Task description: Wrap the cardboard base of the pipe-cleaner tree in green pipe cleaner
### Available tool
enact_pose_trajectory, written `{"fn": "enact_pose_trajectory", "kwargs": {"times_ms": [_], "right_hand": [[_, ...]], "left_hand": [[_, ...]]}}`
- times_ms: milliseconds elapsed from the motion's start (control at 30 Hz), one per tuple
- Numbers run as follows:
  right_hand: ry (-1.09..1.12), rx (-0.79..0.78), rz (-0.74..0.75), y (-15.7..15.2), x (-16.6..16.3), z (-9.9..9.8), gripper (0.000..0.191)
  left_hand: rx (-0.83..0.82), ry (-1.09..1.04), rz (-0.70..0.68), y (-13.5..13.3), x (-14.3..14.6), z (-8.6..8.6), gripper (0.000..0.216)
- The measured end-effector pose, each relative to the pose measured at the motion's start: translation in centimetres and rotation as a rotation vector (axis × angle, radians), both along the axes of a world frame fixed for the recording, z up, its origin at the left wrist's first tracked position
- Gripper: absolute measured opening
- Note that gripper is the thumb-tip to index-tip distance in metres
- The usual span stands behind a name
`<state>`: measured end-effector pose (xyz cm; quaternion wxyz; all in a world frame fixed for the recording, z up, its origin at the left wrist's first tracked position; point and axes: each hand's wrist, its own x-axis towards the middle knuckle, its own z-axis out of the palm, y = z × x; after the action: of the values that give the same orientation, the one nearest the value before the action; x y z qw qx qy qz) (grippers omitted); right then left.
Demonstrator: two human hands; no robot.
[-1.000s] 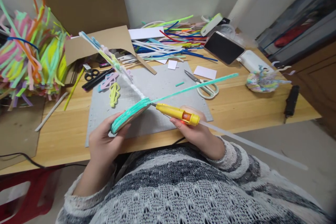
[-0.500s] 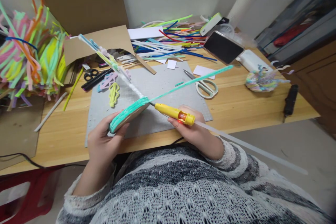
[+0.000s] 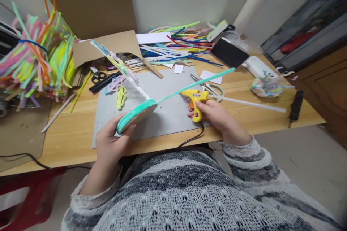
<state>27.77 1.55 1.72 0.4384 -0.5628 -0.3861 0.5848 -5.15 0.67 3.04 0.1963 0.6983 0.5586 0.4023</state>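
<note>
1. My left hand (image 3: pixel 110 144) gripped the teal-wrapped disc (image 3: pixel 135 114) above the near edge of the grey mat (image 3: pixel 168 115).
2. Its loose teal pipe cleaner (image 3: pixel 195 85) stretched rightward over the mat.
3. My right hand (image 3: pixel 214 115) clasped the yellow glue gun (image 3: pixel 196 100) at the mat's right edge.
</note>
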Motion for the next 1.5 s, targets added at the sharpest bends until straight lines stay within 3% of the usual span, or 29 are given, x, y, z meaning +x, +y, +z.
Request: {"fn": "enact_pose_trajectory", "kwargs": {"times_ms": [167, 267, 367, 467, 600, 800, 1067, 1500], "right_hand": [[-0.692, 0.216, -0.035, 0.6, 0.9, 0.4, 0.043], [-0.867, 0.376, -0.105, 0.3, -0.4, 1.7, 0.041], [-0.584, 0.427, 0.038, -0.3, -3.1, 2.8, 0.023], [-0.260, 0.459, 0.154, 0.0, -6.2, 3.3, 0.020], [-0.327, 0.551, 0.048, 1.5, -8.6, 3.7, 0.024], [-0.497, 0.703, -0.016, 2.4, -9.2, 4.6, 0.016], [-0.499, 0.641, -0.016, 1.9, -9.1, 5.0, 0.026], [-0.387, 0.629, -0.050, 2.1, -9.5, 5.5, 0.019]], "left_hand": [[0.007, 0.020, -0.004, 0.1, 0.1, 0.3, 0.036], [0.023, 0.030, -0.003, 0.2, 0.3, 0.6, 0.035], [0.021, 0.031, -0.004, 0.3, 0.5, 0.9, 0.034], [-0.001, 0.040, -0.004, 0.6, 0.6, 1.3, 0.035], [-0.032, 0.040, -0.019, 1.2, 0.7, 1.8, 0.039], [-0.075, 0.045, -0.036, 1.5, 1.1, 2.5, 0.039], [-0.074, 0.033, -0.040, 1.7, 1.1, 2.6, 0.040], [-0.047, 0.049, -0.080, 1.7, 1.2, 2.8, 0.038]]}}
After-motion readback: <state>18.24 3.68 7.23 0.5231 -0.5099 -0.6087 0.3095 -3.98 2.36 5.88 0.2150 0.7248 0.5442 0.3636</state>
